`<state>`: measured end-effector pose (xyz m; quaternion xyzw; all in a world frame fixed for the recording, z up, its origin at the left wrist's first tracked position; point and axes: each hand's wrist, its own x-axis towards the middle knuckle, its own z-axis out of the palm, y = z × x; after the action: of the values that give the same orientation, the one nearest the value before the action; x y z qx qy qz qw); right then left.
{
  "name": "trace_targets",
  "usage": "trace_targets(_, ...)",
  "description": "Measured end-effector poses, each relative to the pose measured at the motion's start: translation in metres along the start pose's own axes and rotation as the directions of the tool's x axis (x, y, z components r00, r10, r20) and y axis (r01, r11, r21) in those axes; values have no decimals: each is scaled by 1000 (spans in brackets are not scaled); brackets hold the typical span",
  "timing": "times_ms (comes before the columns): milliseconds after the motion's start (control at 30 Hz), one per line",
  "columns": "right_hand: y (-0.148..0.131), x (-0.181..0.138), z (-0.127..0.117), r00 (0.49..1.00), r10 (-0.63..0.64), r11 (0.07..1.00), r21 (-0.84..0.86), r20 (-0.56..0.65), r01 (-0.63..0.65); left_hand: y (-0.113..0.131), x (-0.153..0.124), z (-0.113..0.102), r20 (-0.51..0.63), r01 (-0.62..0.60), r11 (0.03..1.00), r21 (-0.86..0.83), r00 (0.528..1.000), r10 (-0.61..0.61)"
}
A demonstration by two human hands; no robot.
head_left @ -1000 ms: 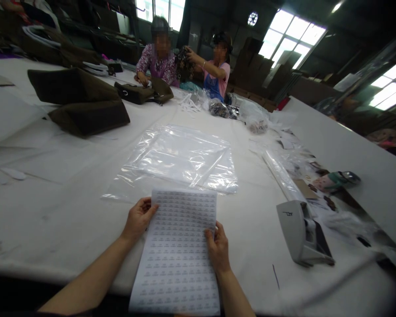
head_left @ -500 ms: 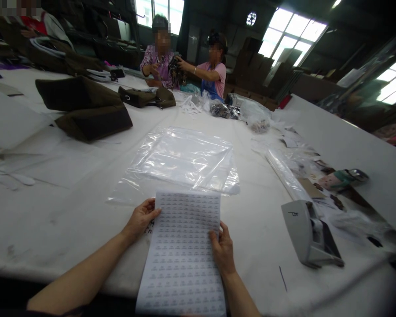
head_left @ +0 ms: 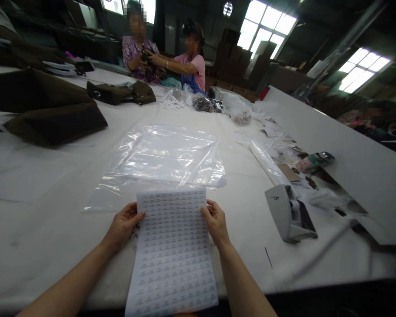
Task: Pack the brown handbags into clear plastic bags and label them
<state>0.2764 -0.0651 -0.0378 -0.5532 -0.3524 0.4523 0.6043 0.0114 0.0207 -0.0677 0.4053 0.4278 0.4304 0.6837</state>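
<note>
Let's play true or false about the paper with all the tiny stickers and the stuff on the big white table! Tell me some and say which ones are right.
1. Both hands hold the sticker sheet. True: the left hand grips its left edge and the right hand its right edge.
2. The clear plastic bags lie on top of the sheet. False: they lie flat on the table beyond it.
3. The grey tape dispenser sits to the right of the right hand. True.
4. The dark brown bags are in the right hand. False: they lie far off to the left.
5. Two people work at the far end. True.
</note>
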Motion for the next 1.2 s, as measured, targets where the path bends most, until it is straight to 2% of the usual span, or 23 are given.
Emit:
trace_targets(133, -1, 3, 3, 1000, -19, 1000, -10, -14, 19, 8, -1, 7, -25, 22, 999, -44, 999, -23)
trace_targets(300, -10, -6, 0, 999, -45, 998, 43, -26, 46, 19, -3, 15, -108, -58, 995, 82, 992, 66)
trace_targets(400, -22, -11, -1, 996, -89, 993, 79, -31, 92, 29, -8, 20, -101, -96, 982, 162, 988, 114)
trace_targets(533, -34, -17, 2, 991, -128, 989, 71, -39, 130, 44, -20, 25, -57, -98, 968, 232, 992, 115)
trace_targets(667, -43, -22, 7, 988, -120, 992, 33, -95, 124, 54, -32, 25, -27, -84, 974, 210, 995, 92)
trace_targets(800, -52, -30, 12, 995, -86, 994, 58, -48, 88, 62, -38, 26, -34, -107, 979, 175, 993, 115)
trace_targets(967, -58, -34, 16, 993, -115, 990, 84, -22, 116, 74, -43, 33, -86, -116, 960, 253, 986, 142)
trace_targets(1200, -59, -38, 13, 992, -115, 990, 71, -48, 118, 79, -47, 37, -131, -175, 959, 224, 969, 207)
